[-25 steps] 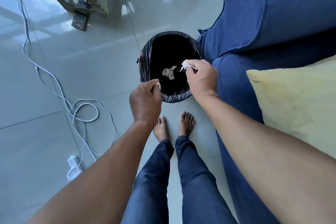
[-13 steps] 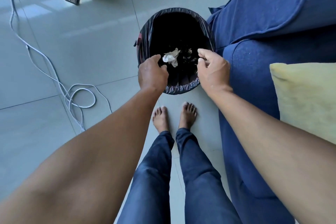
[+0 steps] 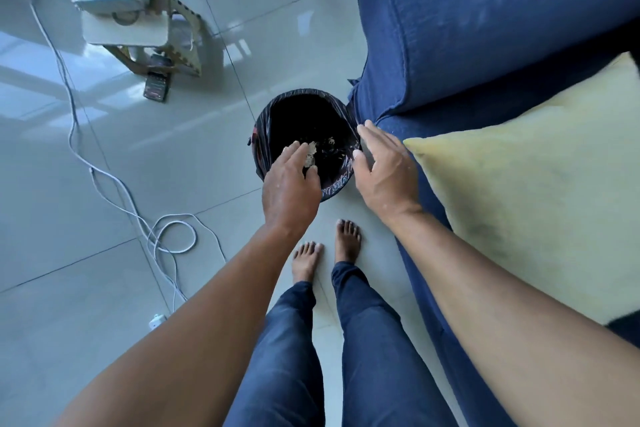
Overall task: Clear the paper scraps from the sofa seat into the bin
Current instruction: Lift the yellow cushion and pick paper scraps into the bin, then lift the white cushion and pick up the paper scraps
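Both my hands are over the bin (image 3: 266, 135), left hand (image 3: 289, 184) and right hand (image 3: 382, 170) with fingers spread, empty. Paper scraps (image 3: 320, 149) sit in the liner bottom. Risk: wrist clips the near rim and tips it (light bin, slick floor (image 3: 104, 184)). Sofa (image 3: 485, 28) hugs its right edge; open room is left.

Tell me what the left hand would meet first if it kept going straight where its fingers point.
Likely the pale crumpled paper scraps inside the black-lined round bin; the left hand hovers open above them, though depth is unclear.
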Motion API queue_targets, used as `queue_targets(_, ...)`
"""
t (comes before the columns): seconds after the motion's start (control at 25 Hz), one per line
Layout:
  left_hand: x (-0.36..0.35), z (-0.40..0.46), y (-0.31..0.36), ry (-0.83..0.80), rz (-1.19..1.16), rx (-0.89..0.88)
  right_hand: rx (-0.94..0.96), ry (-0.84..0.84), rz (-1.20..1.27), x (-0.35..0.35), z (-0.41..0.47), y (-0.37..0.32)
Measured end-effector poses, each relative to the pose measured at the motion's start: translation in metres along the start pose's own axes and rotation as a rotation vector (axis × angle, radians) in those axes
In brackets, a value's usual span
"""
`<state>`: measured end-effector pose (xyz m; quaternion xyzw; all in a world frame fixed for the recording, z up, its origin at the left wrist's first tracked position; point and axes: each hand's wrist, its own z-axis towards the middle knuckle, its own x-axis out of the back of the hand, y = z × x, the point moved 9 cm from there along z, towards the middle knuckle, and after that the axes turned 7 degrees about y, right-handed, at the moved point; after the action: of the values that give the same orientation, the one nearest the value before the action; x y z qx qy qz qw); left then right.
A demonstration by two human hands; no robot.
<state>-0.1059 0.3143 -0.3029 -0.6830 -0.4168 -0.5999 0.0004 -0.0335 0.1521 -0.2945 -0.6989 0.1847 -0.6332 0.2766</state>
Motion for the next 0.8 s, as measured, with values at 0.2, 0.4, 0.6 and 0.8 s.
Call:
queue_targets(0.2, 0.041, -0.031, 0.07, -0.045, 0.079, -0.249, -0.031, 0.102, -0.021, 0.076, -0.034, -0.02)
queue_targets(0.4, 0.075, -0.087, 0.125, -0.104, 0.119, -0.485, -0.077, 0.185, -0.127, 0.152, -0.084, -0.036)
queue_targets(0.6, 0.083, -0.162, 0.169, -0.202, 0.167, -0.728, -0.226, 0.287, -0.214, 0.22, -0.152, -0.026)
queue_targets(0.8, 0.059, -0.235, 0.22, -0.331, 0.234, -1.006, -0.393, 0.393, -0.287, 0.271, -0.237, 0.01)
